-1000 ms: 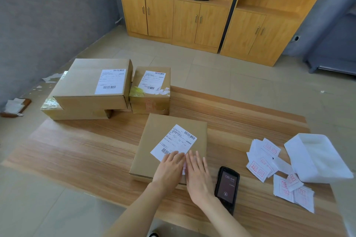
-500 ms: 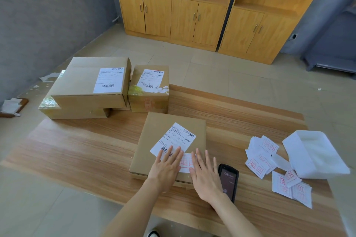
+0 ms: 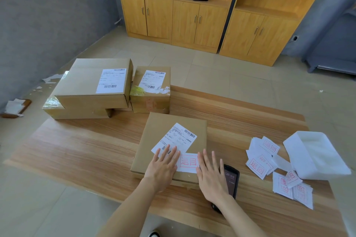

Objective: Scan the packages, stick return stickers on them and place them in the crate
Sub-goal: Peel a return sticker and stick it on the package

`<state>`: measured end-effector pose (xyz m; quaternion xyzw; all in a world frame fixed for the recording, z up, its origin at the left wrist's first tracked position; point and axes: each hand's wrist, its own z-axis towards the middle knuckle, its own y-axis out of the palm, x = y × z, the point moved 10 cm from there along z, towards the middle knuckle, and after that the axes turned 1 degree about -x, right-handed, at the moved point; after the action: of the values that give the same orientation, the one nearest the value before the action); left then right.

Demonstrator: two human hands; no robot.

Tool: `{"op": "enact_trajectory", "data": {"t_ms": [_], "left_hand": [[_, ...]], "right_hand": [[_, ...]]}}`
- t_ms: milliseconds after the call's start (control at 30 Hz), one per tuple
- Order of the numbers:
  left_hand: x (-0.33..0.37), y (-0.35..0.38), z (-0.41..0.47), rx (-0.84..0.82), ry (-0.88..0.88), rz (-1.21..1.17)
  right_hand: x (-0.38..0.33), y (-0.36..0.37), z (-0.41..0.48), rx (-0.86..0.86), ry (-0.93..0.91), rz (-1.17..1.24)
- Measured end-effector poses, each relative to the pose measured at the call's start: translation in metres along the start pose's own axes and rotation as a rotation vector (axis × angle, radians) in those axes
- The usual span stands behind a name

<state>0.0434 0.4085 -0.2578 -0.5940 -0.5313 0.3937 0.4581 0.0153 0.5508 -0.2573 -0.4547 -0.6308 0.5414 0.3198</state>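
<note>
The left hand (image 3: 162,167) lies flat, fingers straight, on the flat package (image 3: 169,125) mid-table, covering its shipping label (image 3: 178,137) at one corner; the right hand (image 3: 211,177), fingers spread, hides part of the scanner (image 3: 232,178). Between them the return sticker (image 3: 187,162) sits on the package. Farther back, stacked boxes (image 3: 92,86) overlap.

Wooden cabinets (image 3: 200,17); tiled floor (image 3: 240,81) (beige).

The left hand (image 3: 162,167) and right hand (image 3: 211,176) are bare. Behind them the left forearm (image 3: 127,211) and right forearm (image 3: 242,219) are bare too, uncovered down to the lower edge. Below the left hand, between the forearms, a dark-and-white shoe tip (image 3: 154,234) shows; too little is visible to tell more.
</note>
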Motion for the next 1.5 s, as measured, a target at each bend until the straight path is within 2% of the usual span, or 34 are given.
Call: {"op": "enact_trajectory", "data": {"t_ms": [167,233,367,633,800,867,1000,1100,1200,1500], "left_hand": [[0.009,-0.008,0.0,0.047,0.019,0.008],[0.019,-0.01,0.001,0.052,0.062,0.01],[0.033,0.003,-0.001,-0.03,0.111,0.055],[0.012,0.006,-0.004,-0.076,0.056,0.045],[-0.013,0.009,-0.005,-0.072,-0.025,0.024],[-0.029,0.01,-0.005,-0.077,-0.12,-0.053],[-0.065,0.011,-0.011,-0.05,-0.342,-0.293],[-0.09,0.012,-0.02,-0.024,-0.528,-0.603],[-0.106,0.014,-0.023,0.029,-0.603,-0.899],[-0.117,0.006,-0.042,0.136,-0.599,-0.966]], "right_hand": [[-0.007,0.001,0.0,0.028,-0.004,0.05],[-0.026,-0.011,-0.002,0.102,-0.085,0.02],[-0.047,-0.01,-0.01,0.121,-0.17,-0.022],[-0.02,0.002,-0.011,-0.01,-0.106,-0.047],[-0.003,0.013,-0.006,-0.055,-0.013,0.053],[0.0,0.013,-0.004,-0.077,0.055,0.201],[-0.002,0.013,-0.001,-0.115,0.158,0.651],[-0.007,0.009,0.006,-0.106,0.185,0.882],[-0.007,0.011,0.008,-0.12,0.213,0.916],[-0.018,0.002,0.01,-0.114,0.14,0.815]]}}
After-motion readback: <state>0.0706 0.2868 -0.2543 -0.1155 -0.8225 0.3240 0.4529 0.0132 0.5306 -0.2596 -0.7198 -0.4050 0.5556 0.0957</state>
